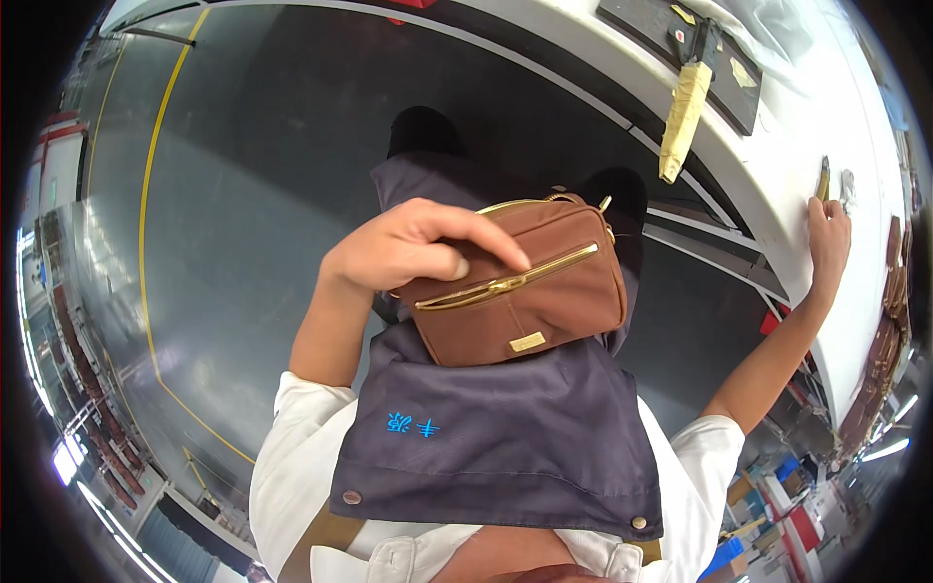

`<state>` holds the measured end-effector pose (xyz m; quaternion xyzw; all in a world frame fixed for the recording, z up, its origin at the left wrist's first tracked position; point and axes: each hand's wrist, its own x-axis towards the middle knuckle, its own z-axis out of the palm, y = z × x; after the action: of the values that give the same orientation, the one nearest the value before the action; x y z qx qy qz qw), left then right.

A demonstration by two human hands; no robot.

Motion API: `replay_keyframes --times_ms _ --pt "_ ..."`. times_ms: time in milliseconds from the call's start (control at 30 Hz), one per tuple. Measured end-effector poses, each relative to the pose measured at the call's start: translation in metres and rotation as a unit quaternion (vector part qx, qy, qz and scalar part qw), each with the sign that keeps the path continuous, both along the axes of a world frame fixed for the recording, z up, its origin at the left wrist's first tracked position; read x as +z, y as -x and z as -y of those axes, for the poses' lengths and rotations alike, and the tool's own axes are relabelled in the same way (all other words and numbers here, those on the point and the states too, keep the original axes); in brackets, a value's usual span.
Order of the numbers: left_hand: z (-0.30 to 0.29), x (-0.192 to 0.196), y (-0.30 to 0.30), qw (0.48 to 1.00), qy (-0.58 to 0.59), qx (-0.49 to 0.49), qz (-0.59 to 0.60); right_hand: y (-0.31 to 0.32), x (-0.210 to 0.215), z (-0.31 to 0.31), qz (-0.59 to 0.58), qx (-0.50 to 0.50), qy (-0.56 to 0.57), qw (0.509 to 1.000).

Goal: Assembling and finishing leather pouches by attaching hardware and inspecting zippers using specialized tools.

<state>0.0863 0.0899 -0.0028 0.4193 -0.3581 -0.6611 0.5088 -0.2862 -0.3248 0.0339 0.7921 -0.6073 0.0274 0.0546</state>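
The left hand (413,251) grasps a small brown leather bag (520,287) by its top edge, fingers curled over the gold zip and the thumb tucked beneath, and holds it against the dark apron (505,437) at the person's front, in the middle of the scene. The bag lies tilted, its gold plate facing up and its metal handle at the far end. The right hand (829,238) stretches far to the right and rests on the edge of the white bench (777,165), its fingers closing towards a small slim tool (823,180); whether it already grips the tool cannot be told from here.

To do this well, I judge that the left hand should keep the bag pressed steady against the apron so it does not slide while attention goes right. The right hand needs a firm pinch on the tool before lifting, since it lies close to the bench edge. A tape-wrapped tool (682,112) lies farther along the bench, on a dark mat (632,19), well apart from the reach.
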Motion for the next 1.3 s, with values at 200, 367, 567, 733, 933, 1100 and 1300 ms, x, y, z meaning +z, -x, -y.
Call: replay_keyframes --times_ms 200,367,567,733,933,1100,1300 --pt "0.007 0.002 -0.002 1.000 -0.024 -0.005 -0.018 0.013 0.003 0.014 0.079 -0.030 -0.060 0.995" --pt "0.009 0.002 0.001 0.999 -0.037 -0.006 0.006 -0.008 0.032 -0.079 0.592 0.069 -0.253 0.762" --pt "0.015 0.006 0.006 0.997 -0.054 -0.019 0.060 -0.079 0.035 -0.199 0.378 0.344 -0.327 0.795" --pt "0.019 0.012 0.007 0.994 0.004 -0.022 0.110 -0.116 0.028 -0.213 0.172 0.543 -0.165 0.805" --pt "0.019 0.013 0.003 0.990 0.070 -0.038 0.114 -0.126 0.024 -0.209 0.088 0.620 -0.036 0.779" --pt "0.017 0.009 0.007 0.985 0.110 -0.051 0.124 -0.125 0.024 -0.214 0.074 0.623 -0.043 0.778" --pt "0.016 0.012 0.008 0.981 0.121 -0.054 0.145 -0.126 0.028 -0.215 0.065 0.627 -0.045 0.775"
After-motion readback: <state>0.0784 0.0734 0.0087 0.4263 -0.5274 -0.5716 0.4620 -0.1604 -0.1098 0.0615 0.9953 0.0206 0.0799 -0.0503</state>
